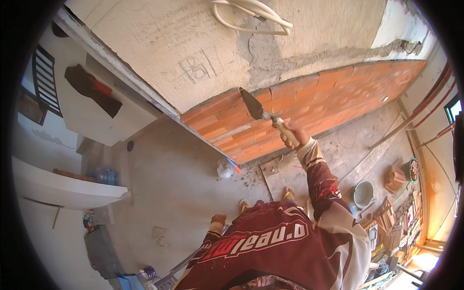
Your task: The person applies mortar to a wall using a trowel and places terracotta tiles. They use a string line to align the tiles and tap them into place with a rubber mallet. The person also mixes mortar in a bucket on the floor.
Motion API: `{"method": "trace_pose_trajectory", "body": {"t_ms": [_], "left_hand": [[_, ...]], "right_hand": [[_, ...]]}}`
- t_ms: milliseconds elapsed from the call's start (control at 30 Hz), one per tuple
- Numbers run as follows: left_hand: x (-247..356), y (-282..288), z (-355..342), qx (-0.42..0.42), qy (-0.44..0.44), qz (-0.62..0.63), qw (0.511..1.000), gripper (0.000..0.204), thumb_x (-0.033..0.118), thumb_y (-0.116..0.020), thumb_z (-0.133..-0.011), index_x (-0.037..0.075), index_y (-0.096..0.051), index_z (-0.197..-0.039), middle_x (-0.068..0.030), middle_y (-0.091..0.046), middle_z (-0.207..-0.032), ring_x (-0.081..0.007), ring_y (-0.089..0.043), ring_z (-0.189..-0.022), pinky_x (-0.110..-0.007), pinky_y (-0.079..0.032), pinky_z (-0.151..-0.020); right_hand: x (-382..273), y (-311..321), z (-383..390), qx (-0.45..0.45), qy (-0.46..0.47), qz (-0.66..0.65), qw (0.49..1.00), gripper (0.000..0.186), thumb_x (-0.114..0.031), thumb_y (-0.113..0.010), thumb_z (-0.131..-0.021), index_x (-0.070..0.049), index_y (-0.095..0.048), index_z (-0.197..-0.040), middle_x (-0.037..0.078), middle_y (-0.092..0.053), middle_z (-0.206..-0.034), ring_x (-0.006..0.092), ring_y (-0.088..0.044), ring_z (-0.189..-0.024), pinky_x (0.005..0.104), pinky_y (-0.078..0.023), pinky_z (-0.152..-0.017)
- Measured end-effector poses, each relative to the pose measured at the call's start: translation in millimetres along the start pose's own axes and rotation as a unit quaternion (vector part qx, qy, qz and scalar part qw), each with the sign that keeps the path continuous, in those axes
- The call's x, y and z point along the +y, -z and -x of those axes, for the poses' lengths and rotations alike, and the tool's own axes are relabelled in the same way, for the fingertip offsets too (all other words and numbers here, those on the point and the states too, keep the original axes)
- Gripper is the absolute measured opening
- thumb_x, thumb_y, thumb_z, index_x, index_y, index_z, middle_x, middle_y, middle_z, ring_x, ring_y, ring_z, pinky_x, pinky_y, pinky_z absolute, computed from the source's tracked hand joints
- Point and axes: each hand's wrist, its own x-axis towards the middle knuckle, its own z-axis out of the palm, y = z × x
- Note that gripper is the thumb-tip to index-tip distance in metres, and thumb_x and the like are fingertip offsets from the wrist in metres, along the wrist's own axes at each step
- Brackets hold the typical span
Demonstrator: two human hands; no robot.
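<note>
Trowel [261, 113] was what our right hand [298, 136] held, fingers wrapped around its handle [281, 127], blade [252, 103] pointing up and left. Behind the blade we had orange brickwork [314, 99], with pale plaster [222, 89] above. A grey bucket [355, 198] stood below right of that hand. Our left hand [219, 219] was below left; we could not tell its fingers' state. Farther above was a looped white cable [263, 32].

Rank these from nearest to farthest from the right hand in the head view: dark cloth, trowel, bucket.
1. Trowel: gripped by its handle in the right hand, blade toward the upper left.
2. Bucket: on the floor, to the hand's right.
3. Dark cloth: far over on the left side.
</note>
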Motion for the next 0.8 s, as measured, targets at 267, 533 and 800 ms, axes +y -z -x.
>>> {"method": "trace_pose_trajectory", "body": {"t_ms": [267,533,800], "left_hand": [[11.1,12.4,11.9,0.028,-0.022,-0.01,0.999,0.033,0.026,-0.066,-0.075,0.021,-0.066,-0.108,-0.0064,-0.067,-0.112,-0.0282,-0.06,-0.11,-0.039,-0.049,-0.093],[-8.7,17.3,-24.5,0.051,-0.043,-0.063,0.996,0.031,0.031,-0.07,-0.078,0.015,-0.067,-0.105,-0.0079,-0.07,-0.103,-0.0276,-0.066,-0.096,-0.042,-0.053,-0.081],[43.9,30.9,-18.6,0.085,0.089,0.305,0.944,0.035,0.034,-0.073,-0.079,0.005,-0.067,-0.097,-0.0089,-0.068,-0.076,-0.019,-0.065,-0.066,-0.035,-0.052,-0.062]], "right_hand": [[-20.6,-11.0,10.0,0.087,-0.036,0.12,0.988,0.041,-0.039,-0.045,-0.098,-0.004,-0.057,-0.115,0.004,-0.056,-0.064,0.0092,-0.048,-0.041,0.0221,-0.036,-0.034],[-35.8,-41.2,18.7,0.157,-0.046,0.199,0.966,0.037,-0.038,-0.047,-0.098,-0.004,-0.058,-0.111,0.004,-0.056,-0.065,0.0093,-0.048,-0.043,0.0233,-0.036,-0.035],[-47.6,-58.9,23.8,0.2,-0.045,0.253,0.946,0.046,-0.042,-0.051,-0.096,0.0,-0.062,-0.107,0.009,-0.06,-0.07,0.0143,-0.054,-0.049,0.0277,-0.041,-0.039]]}}
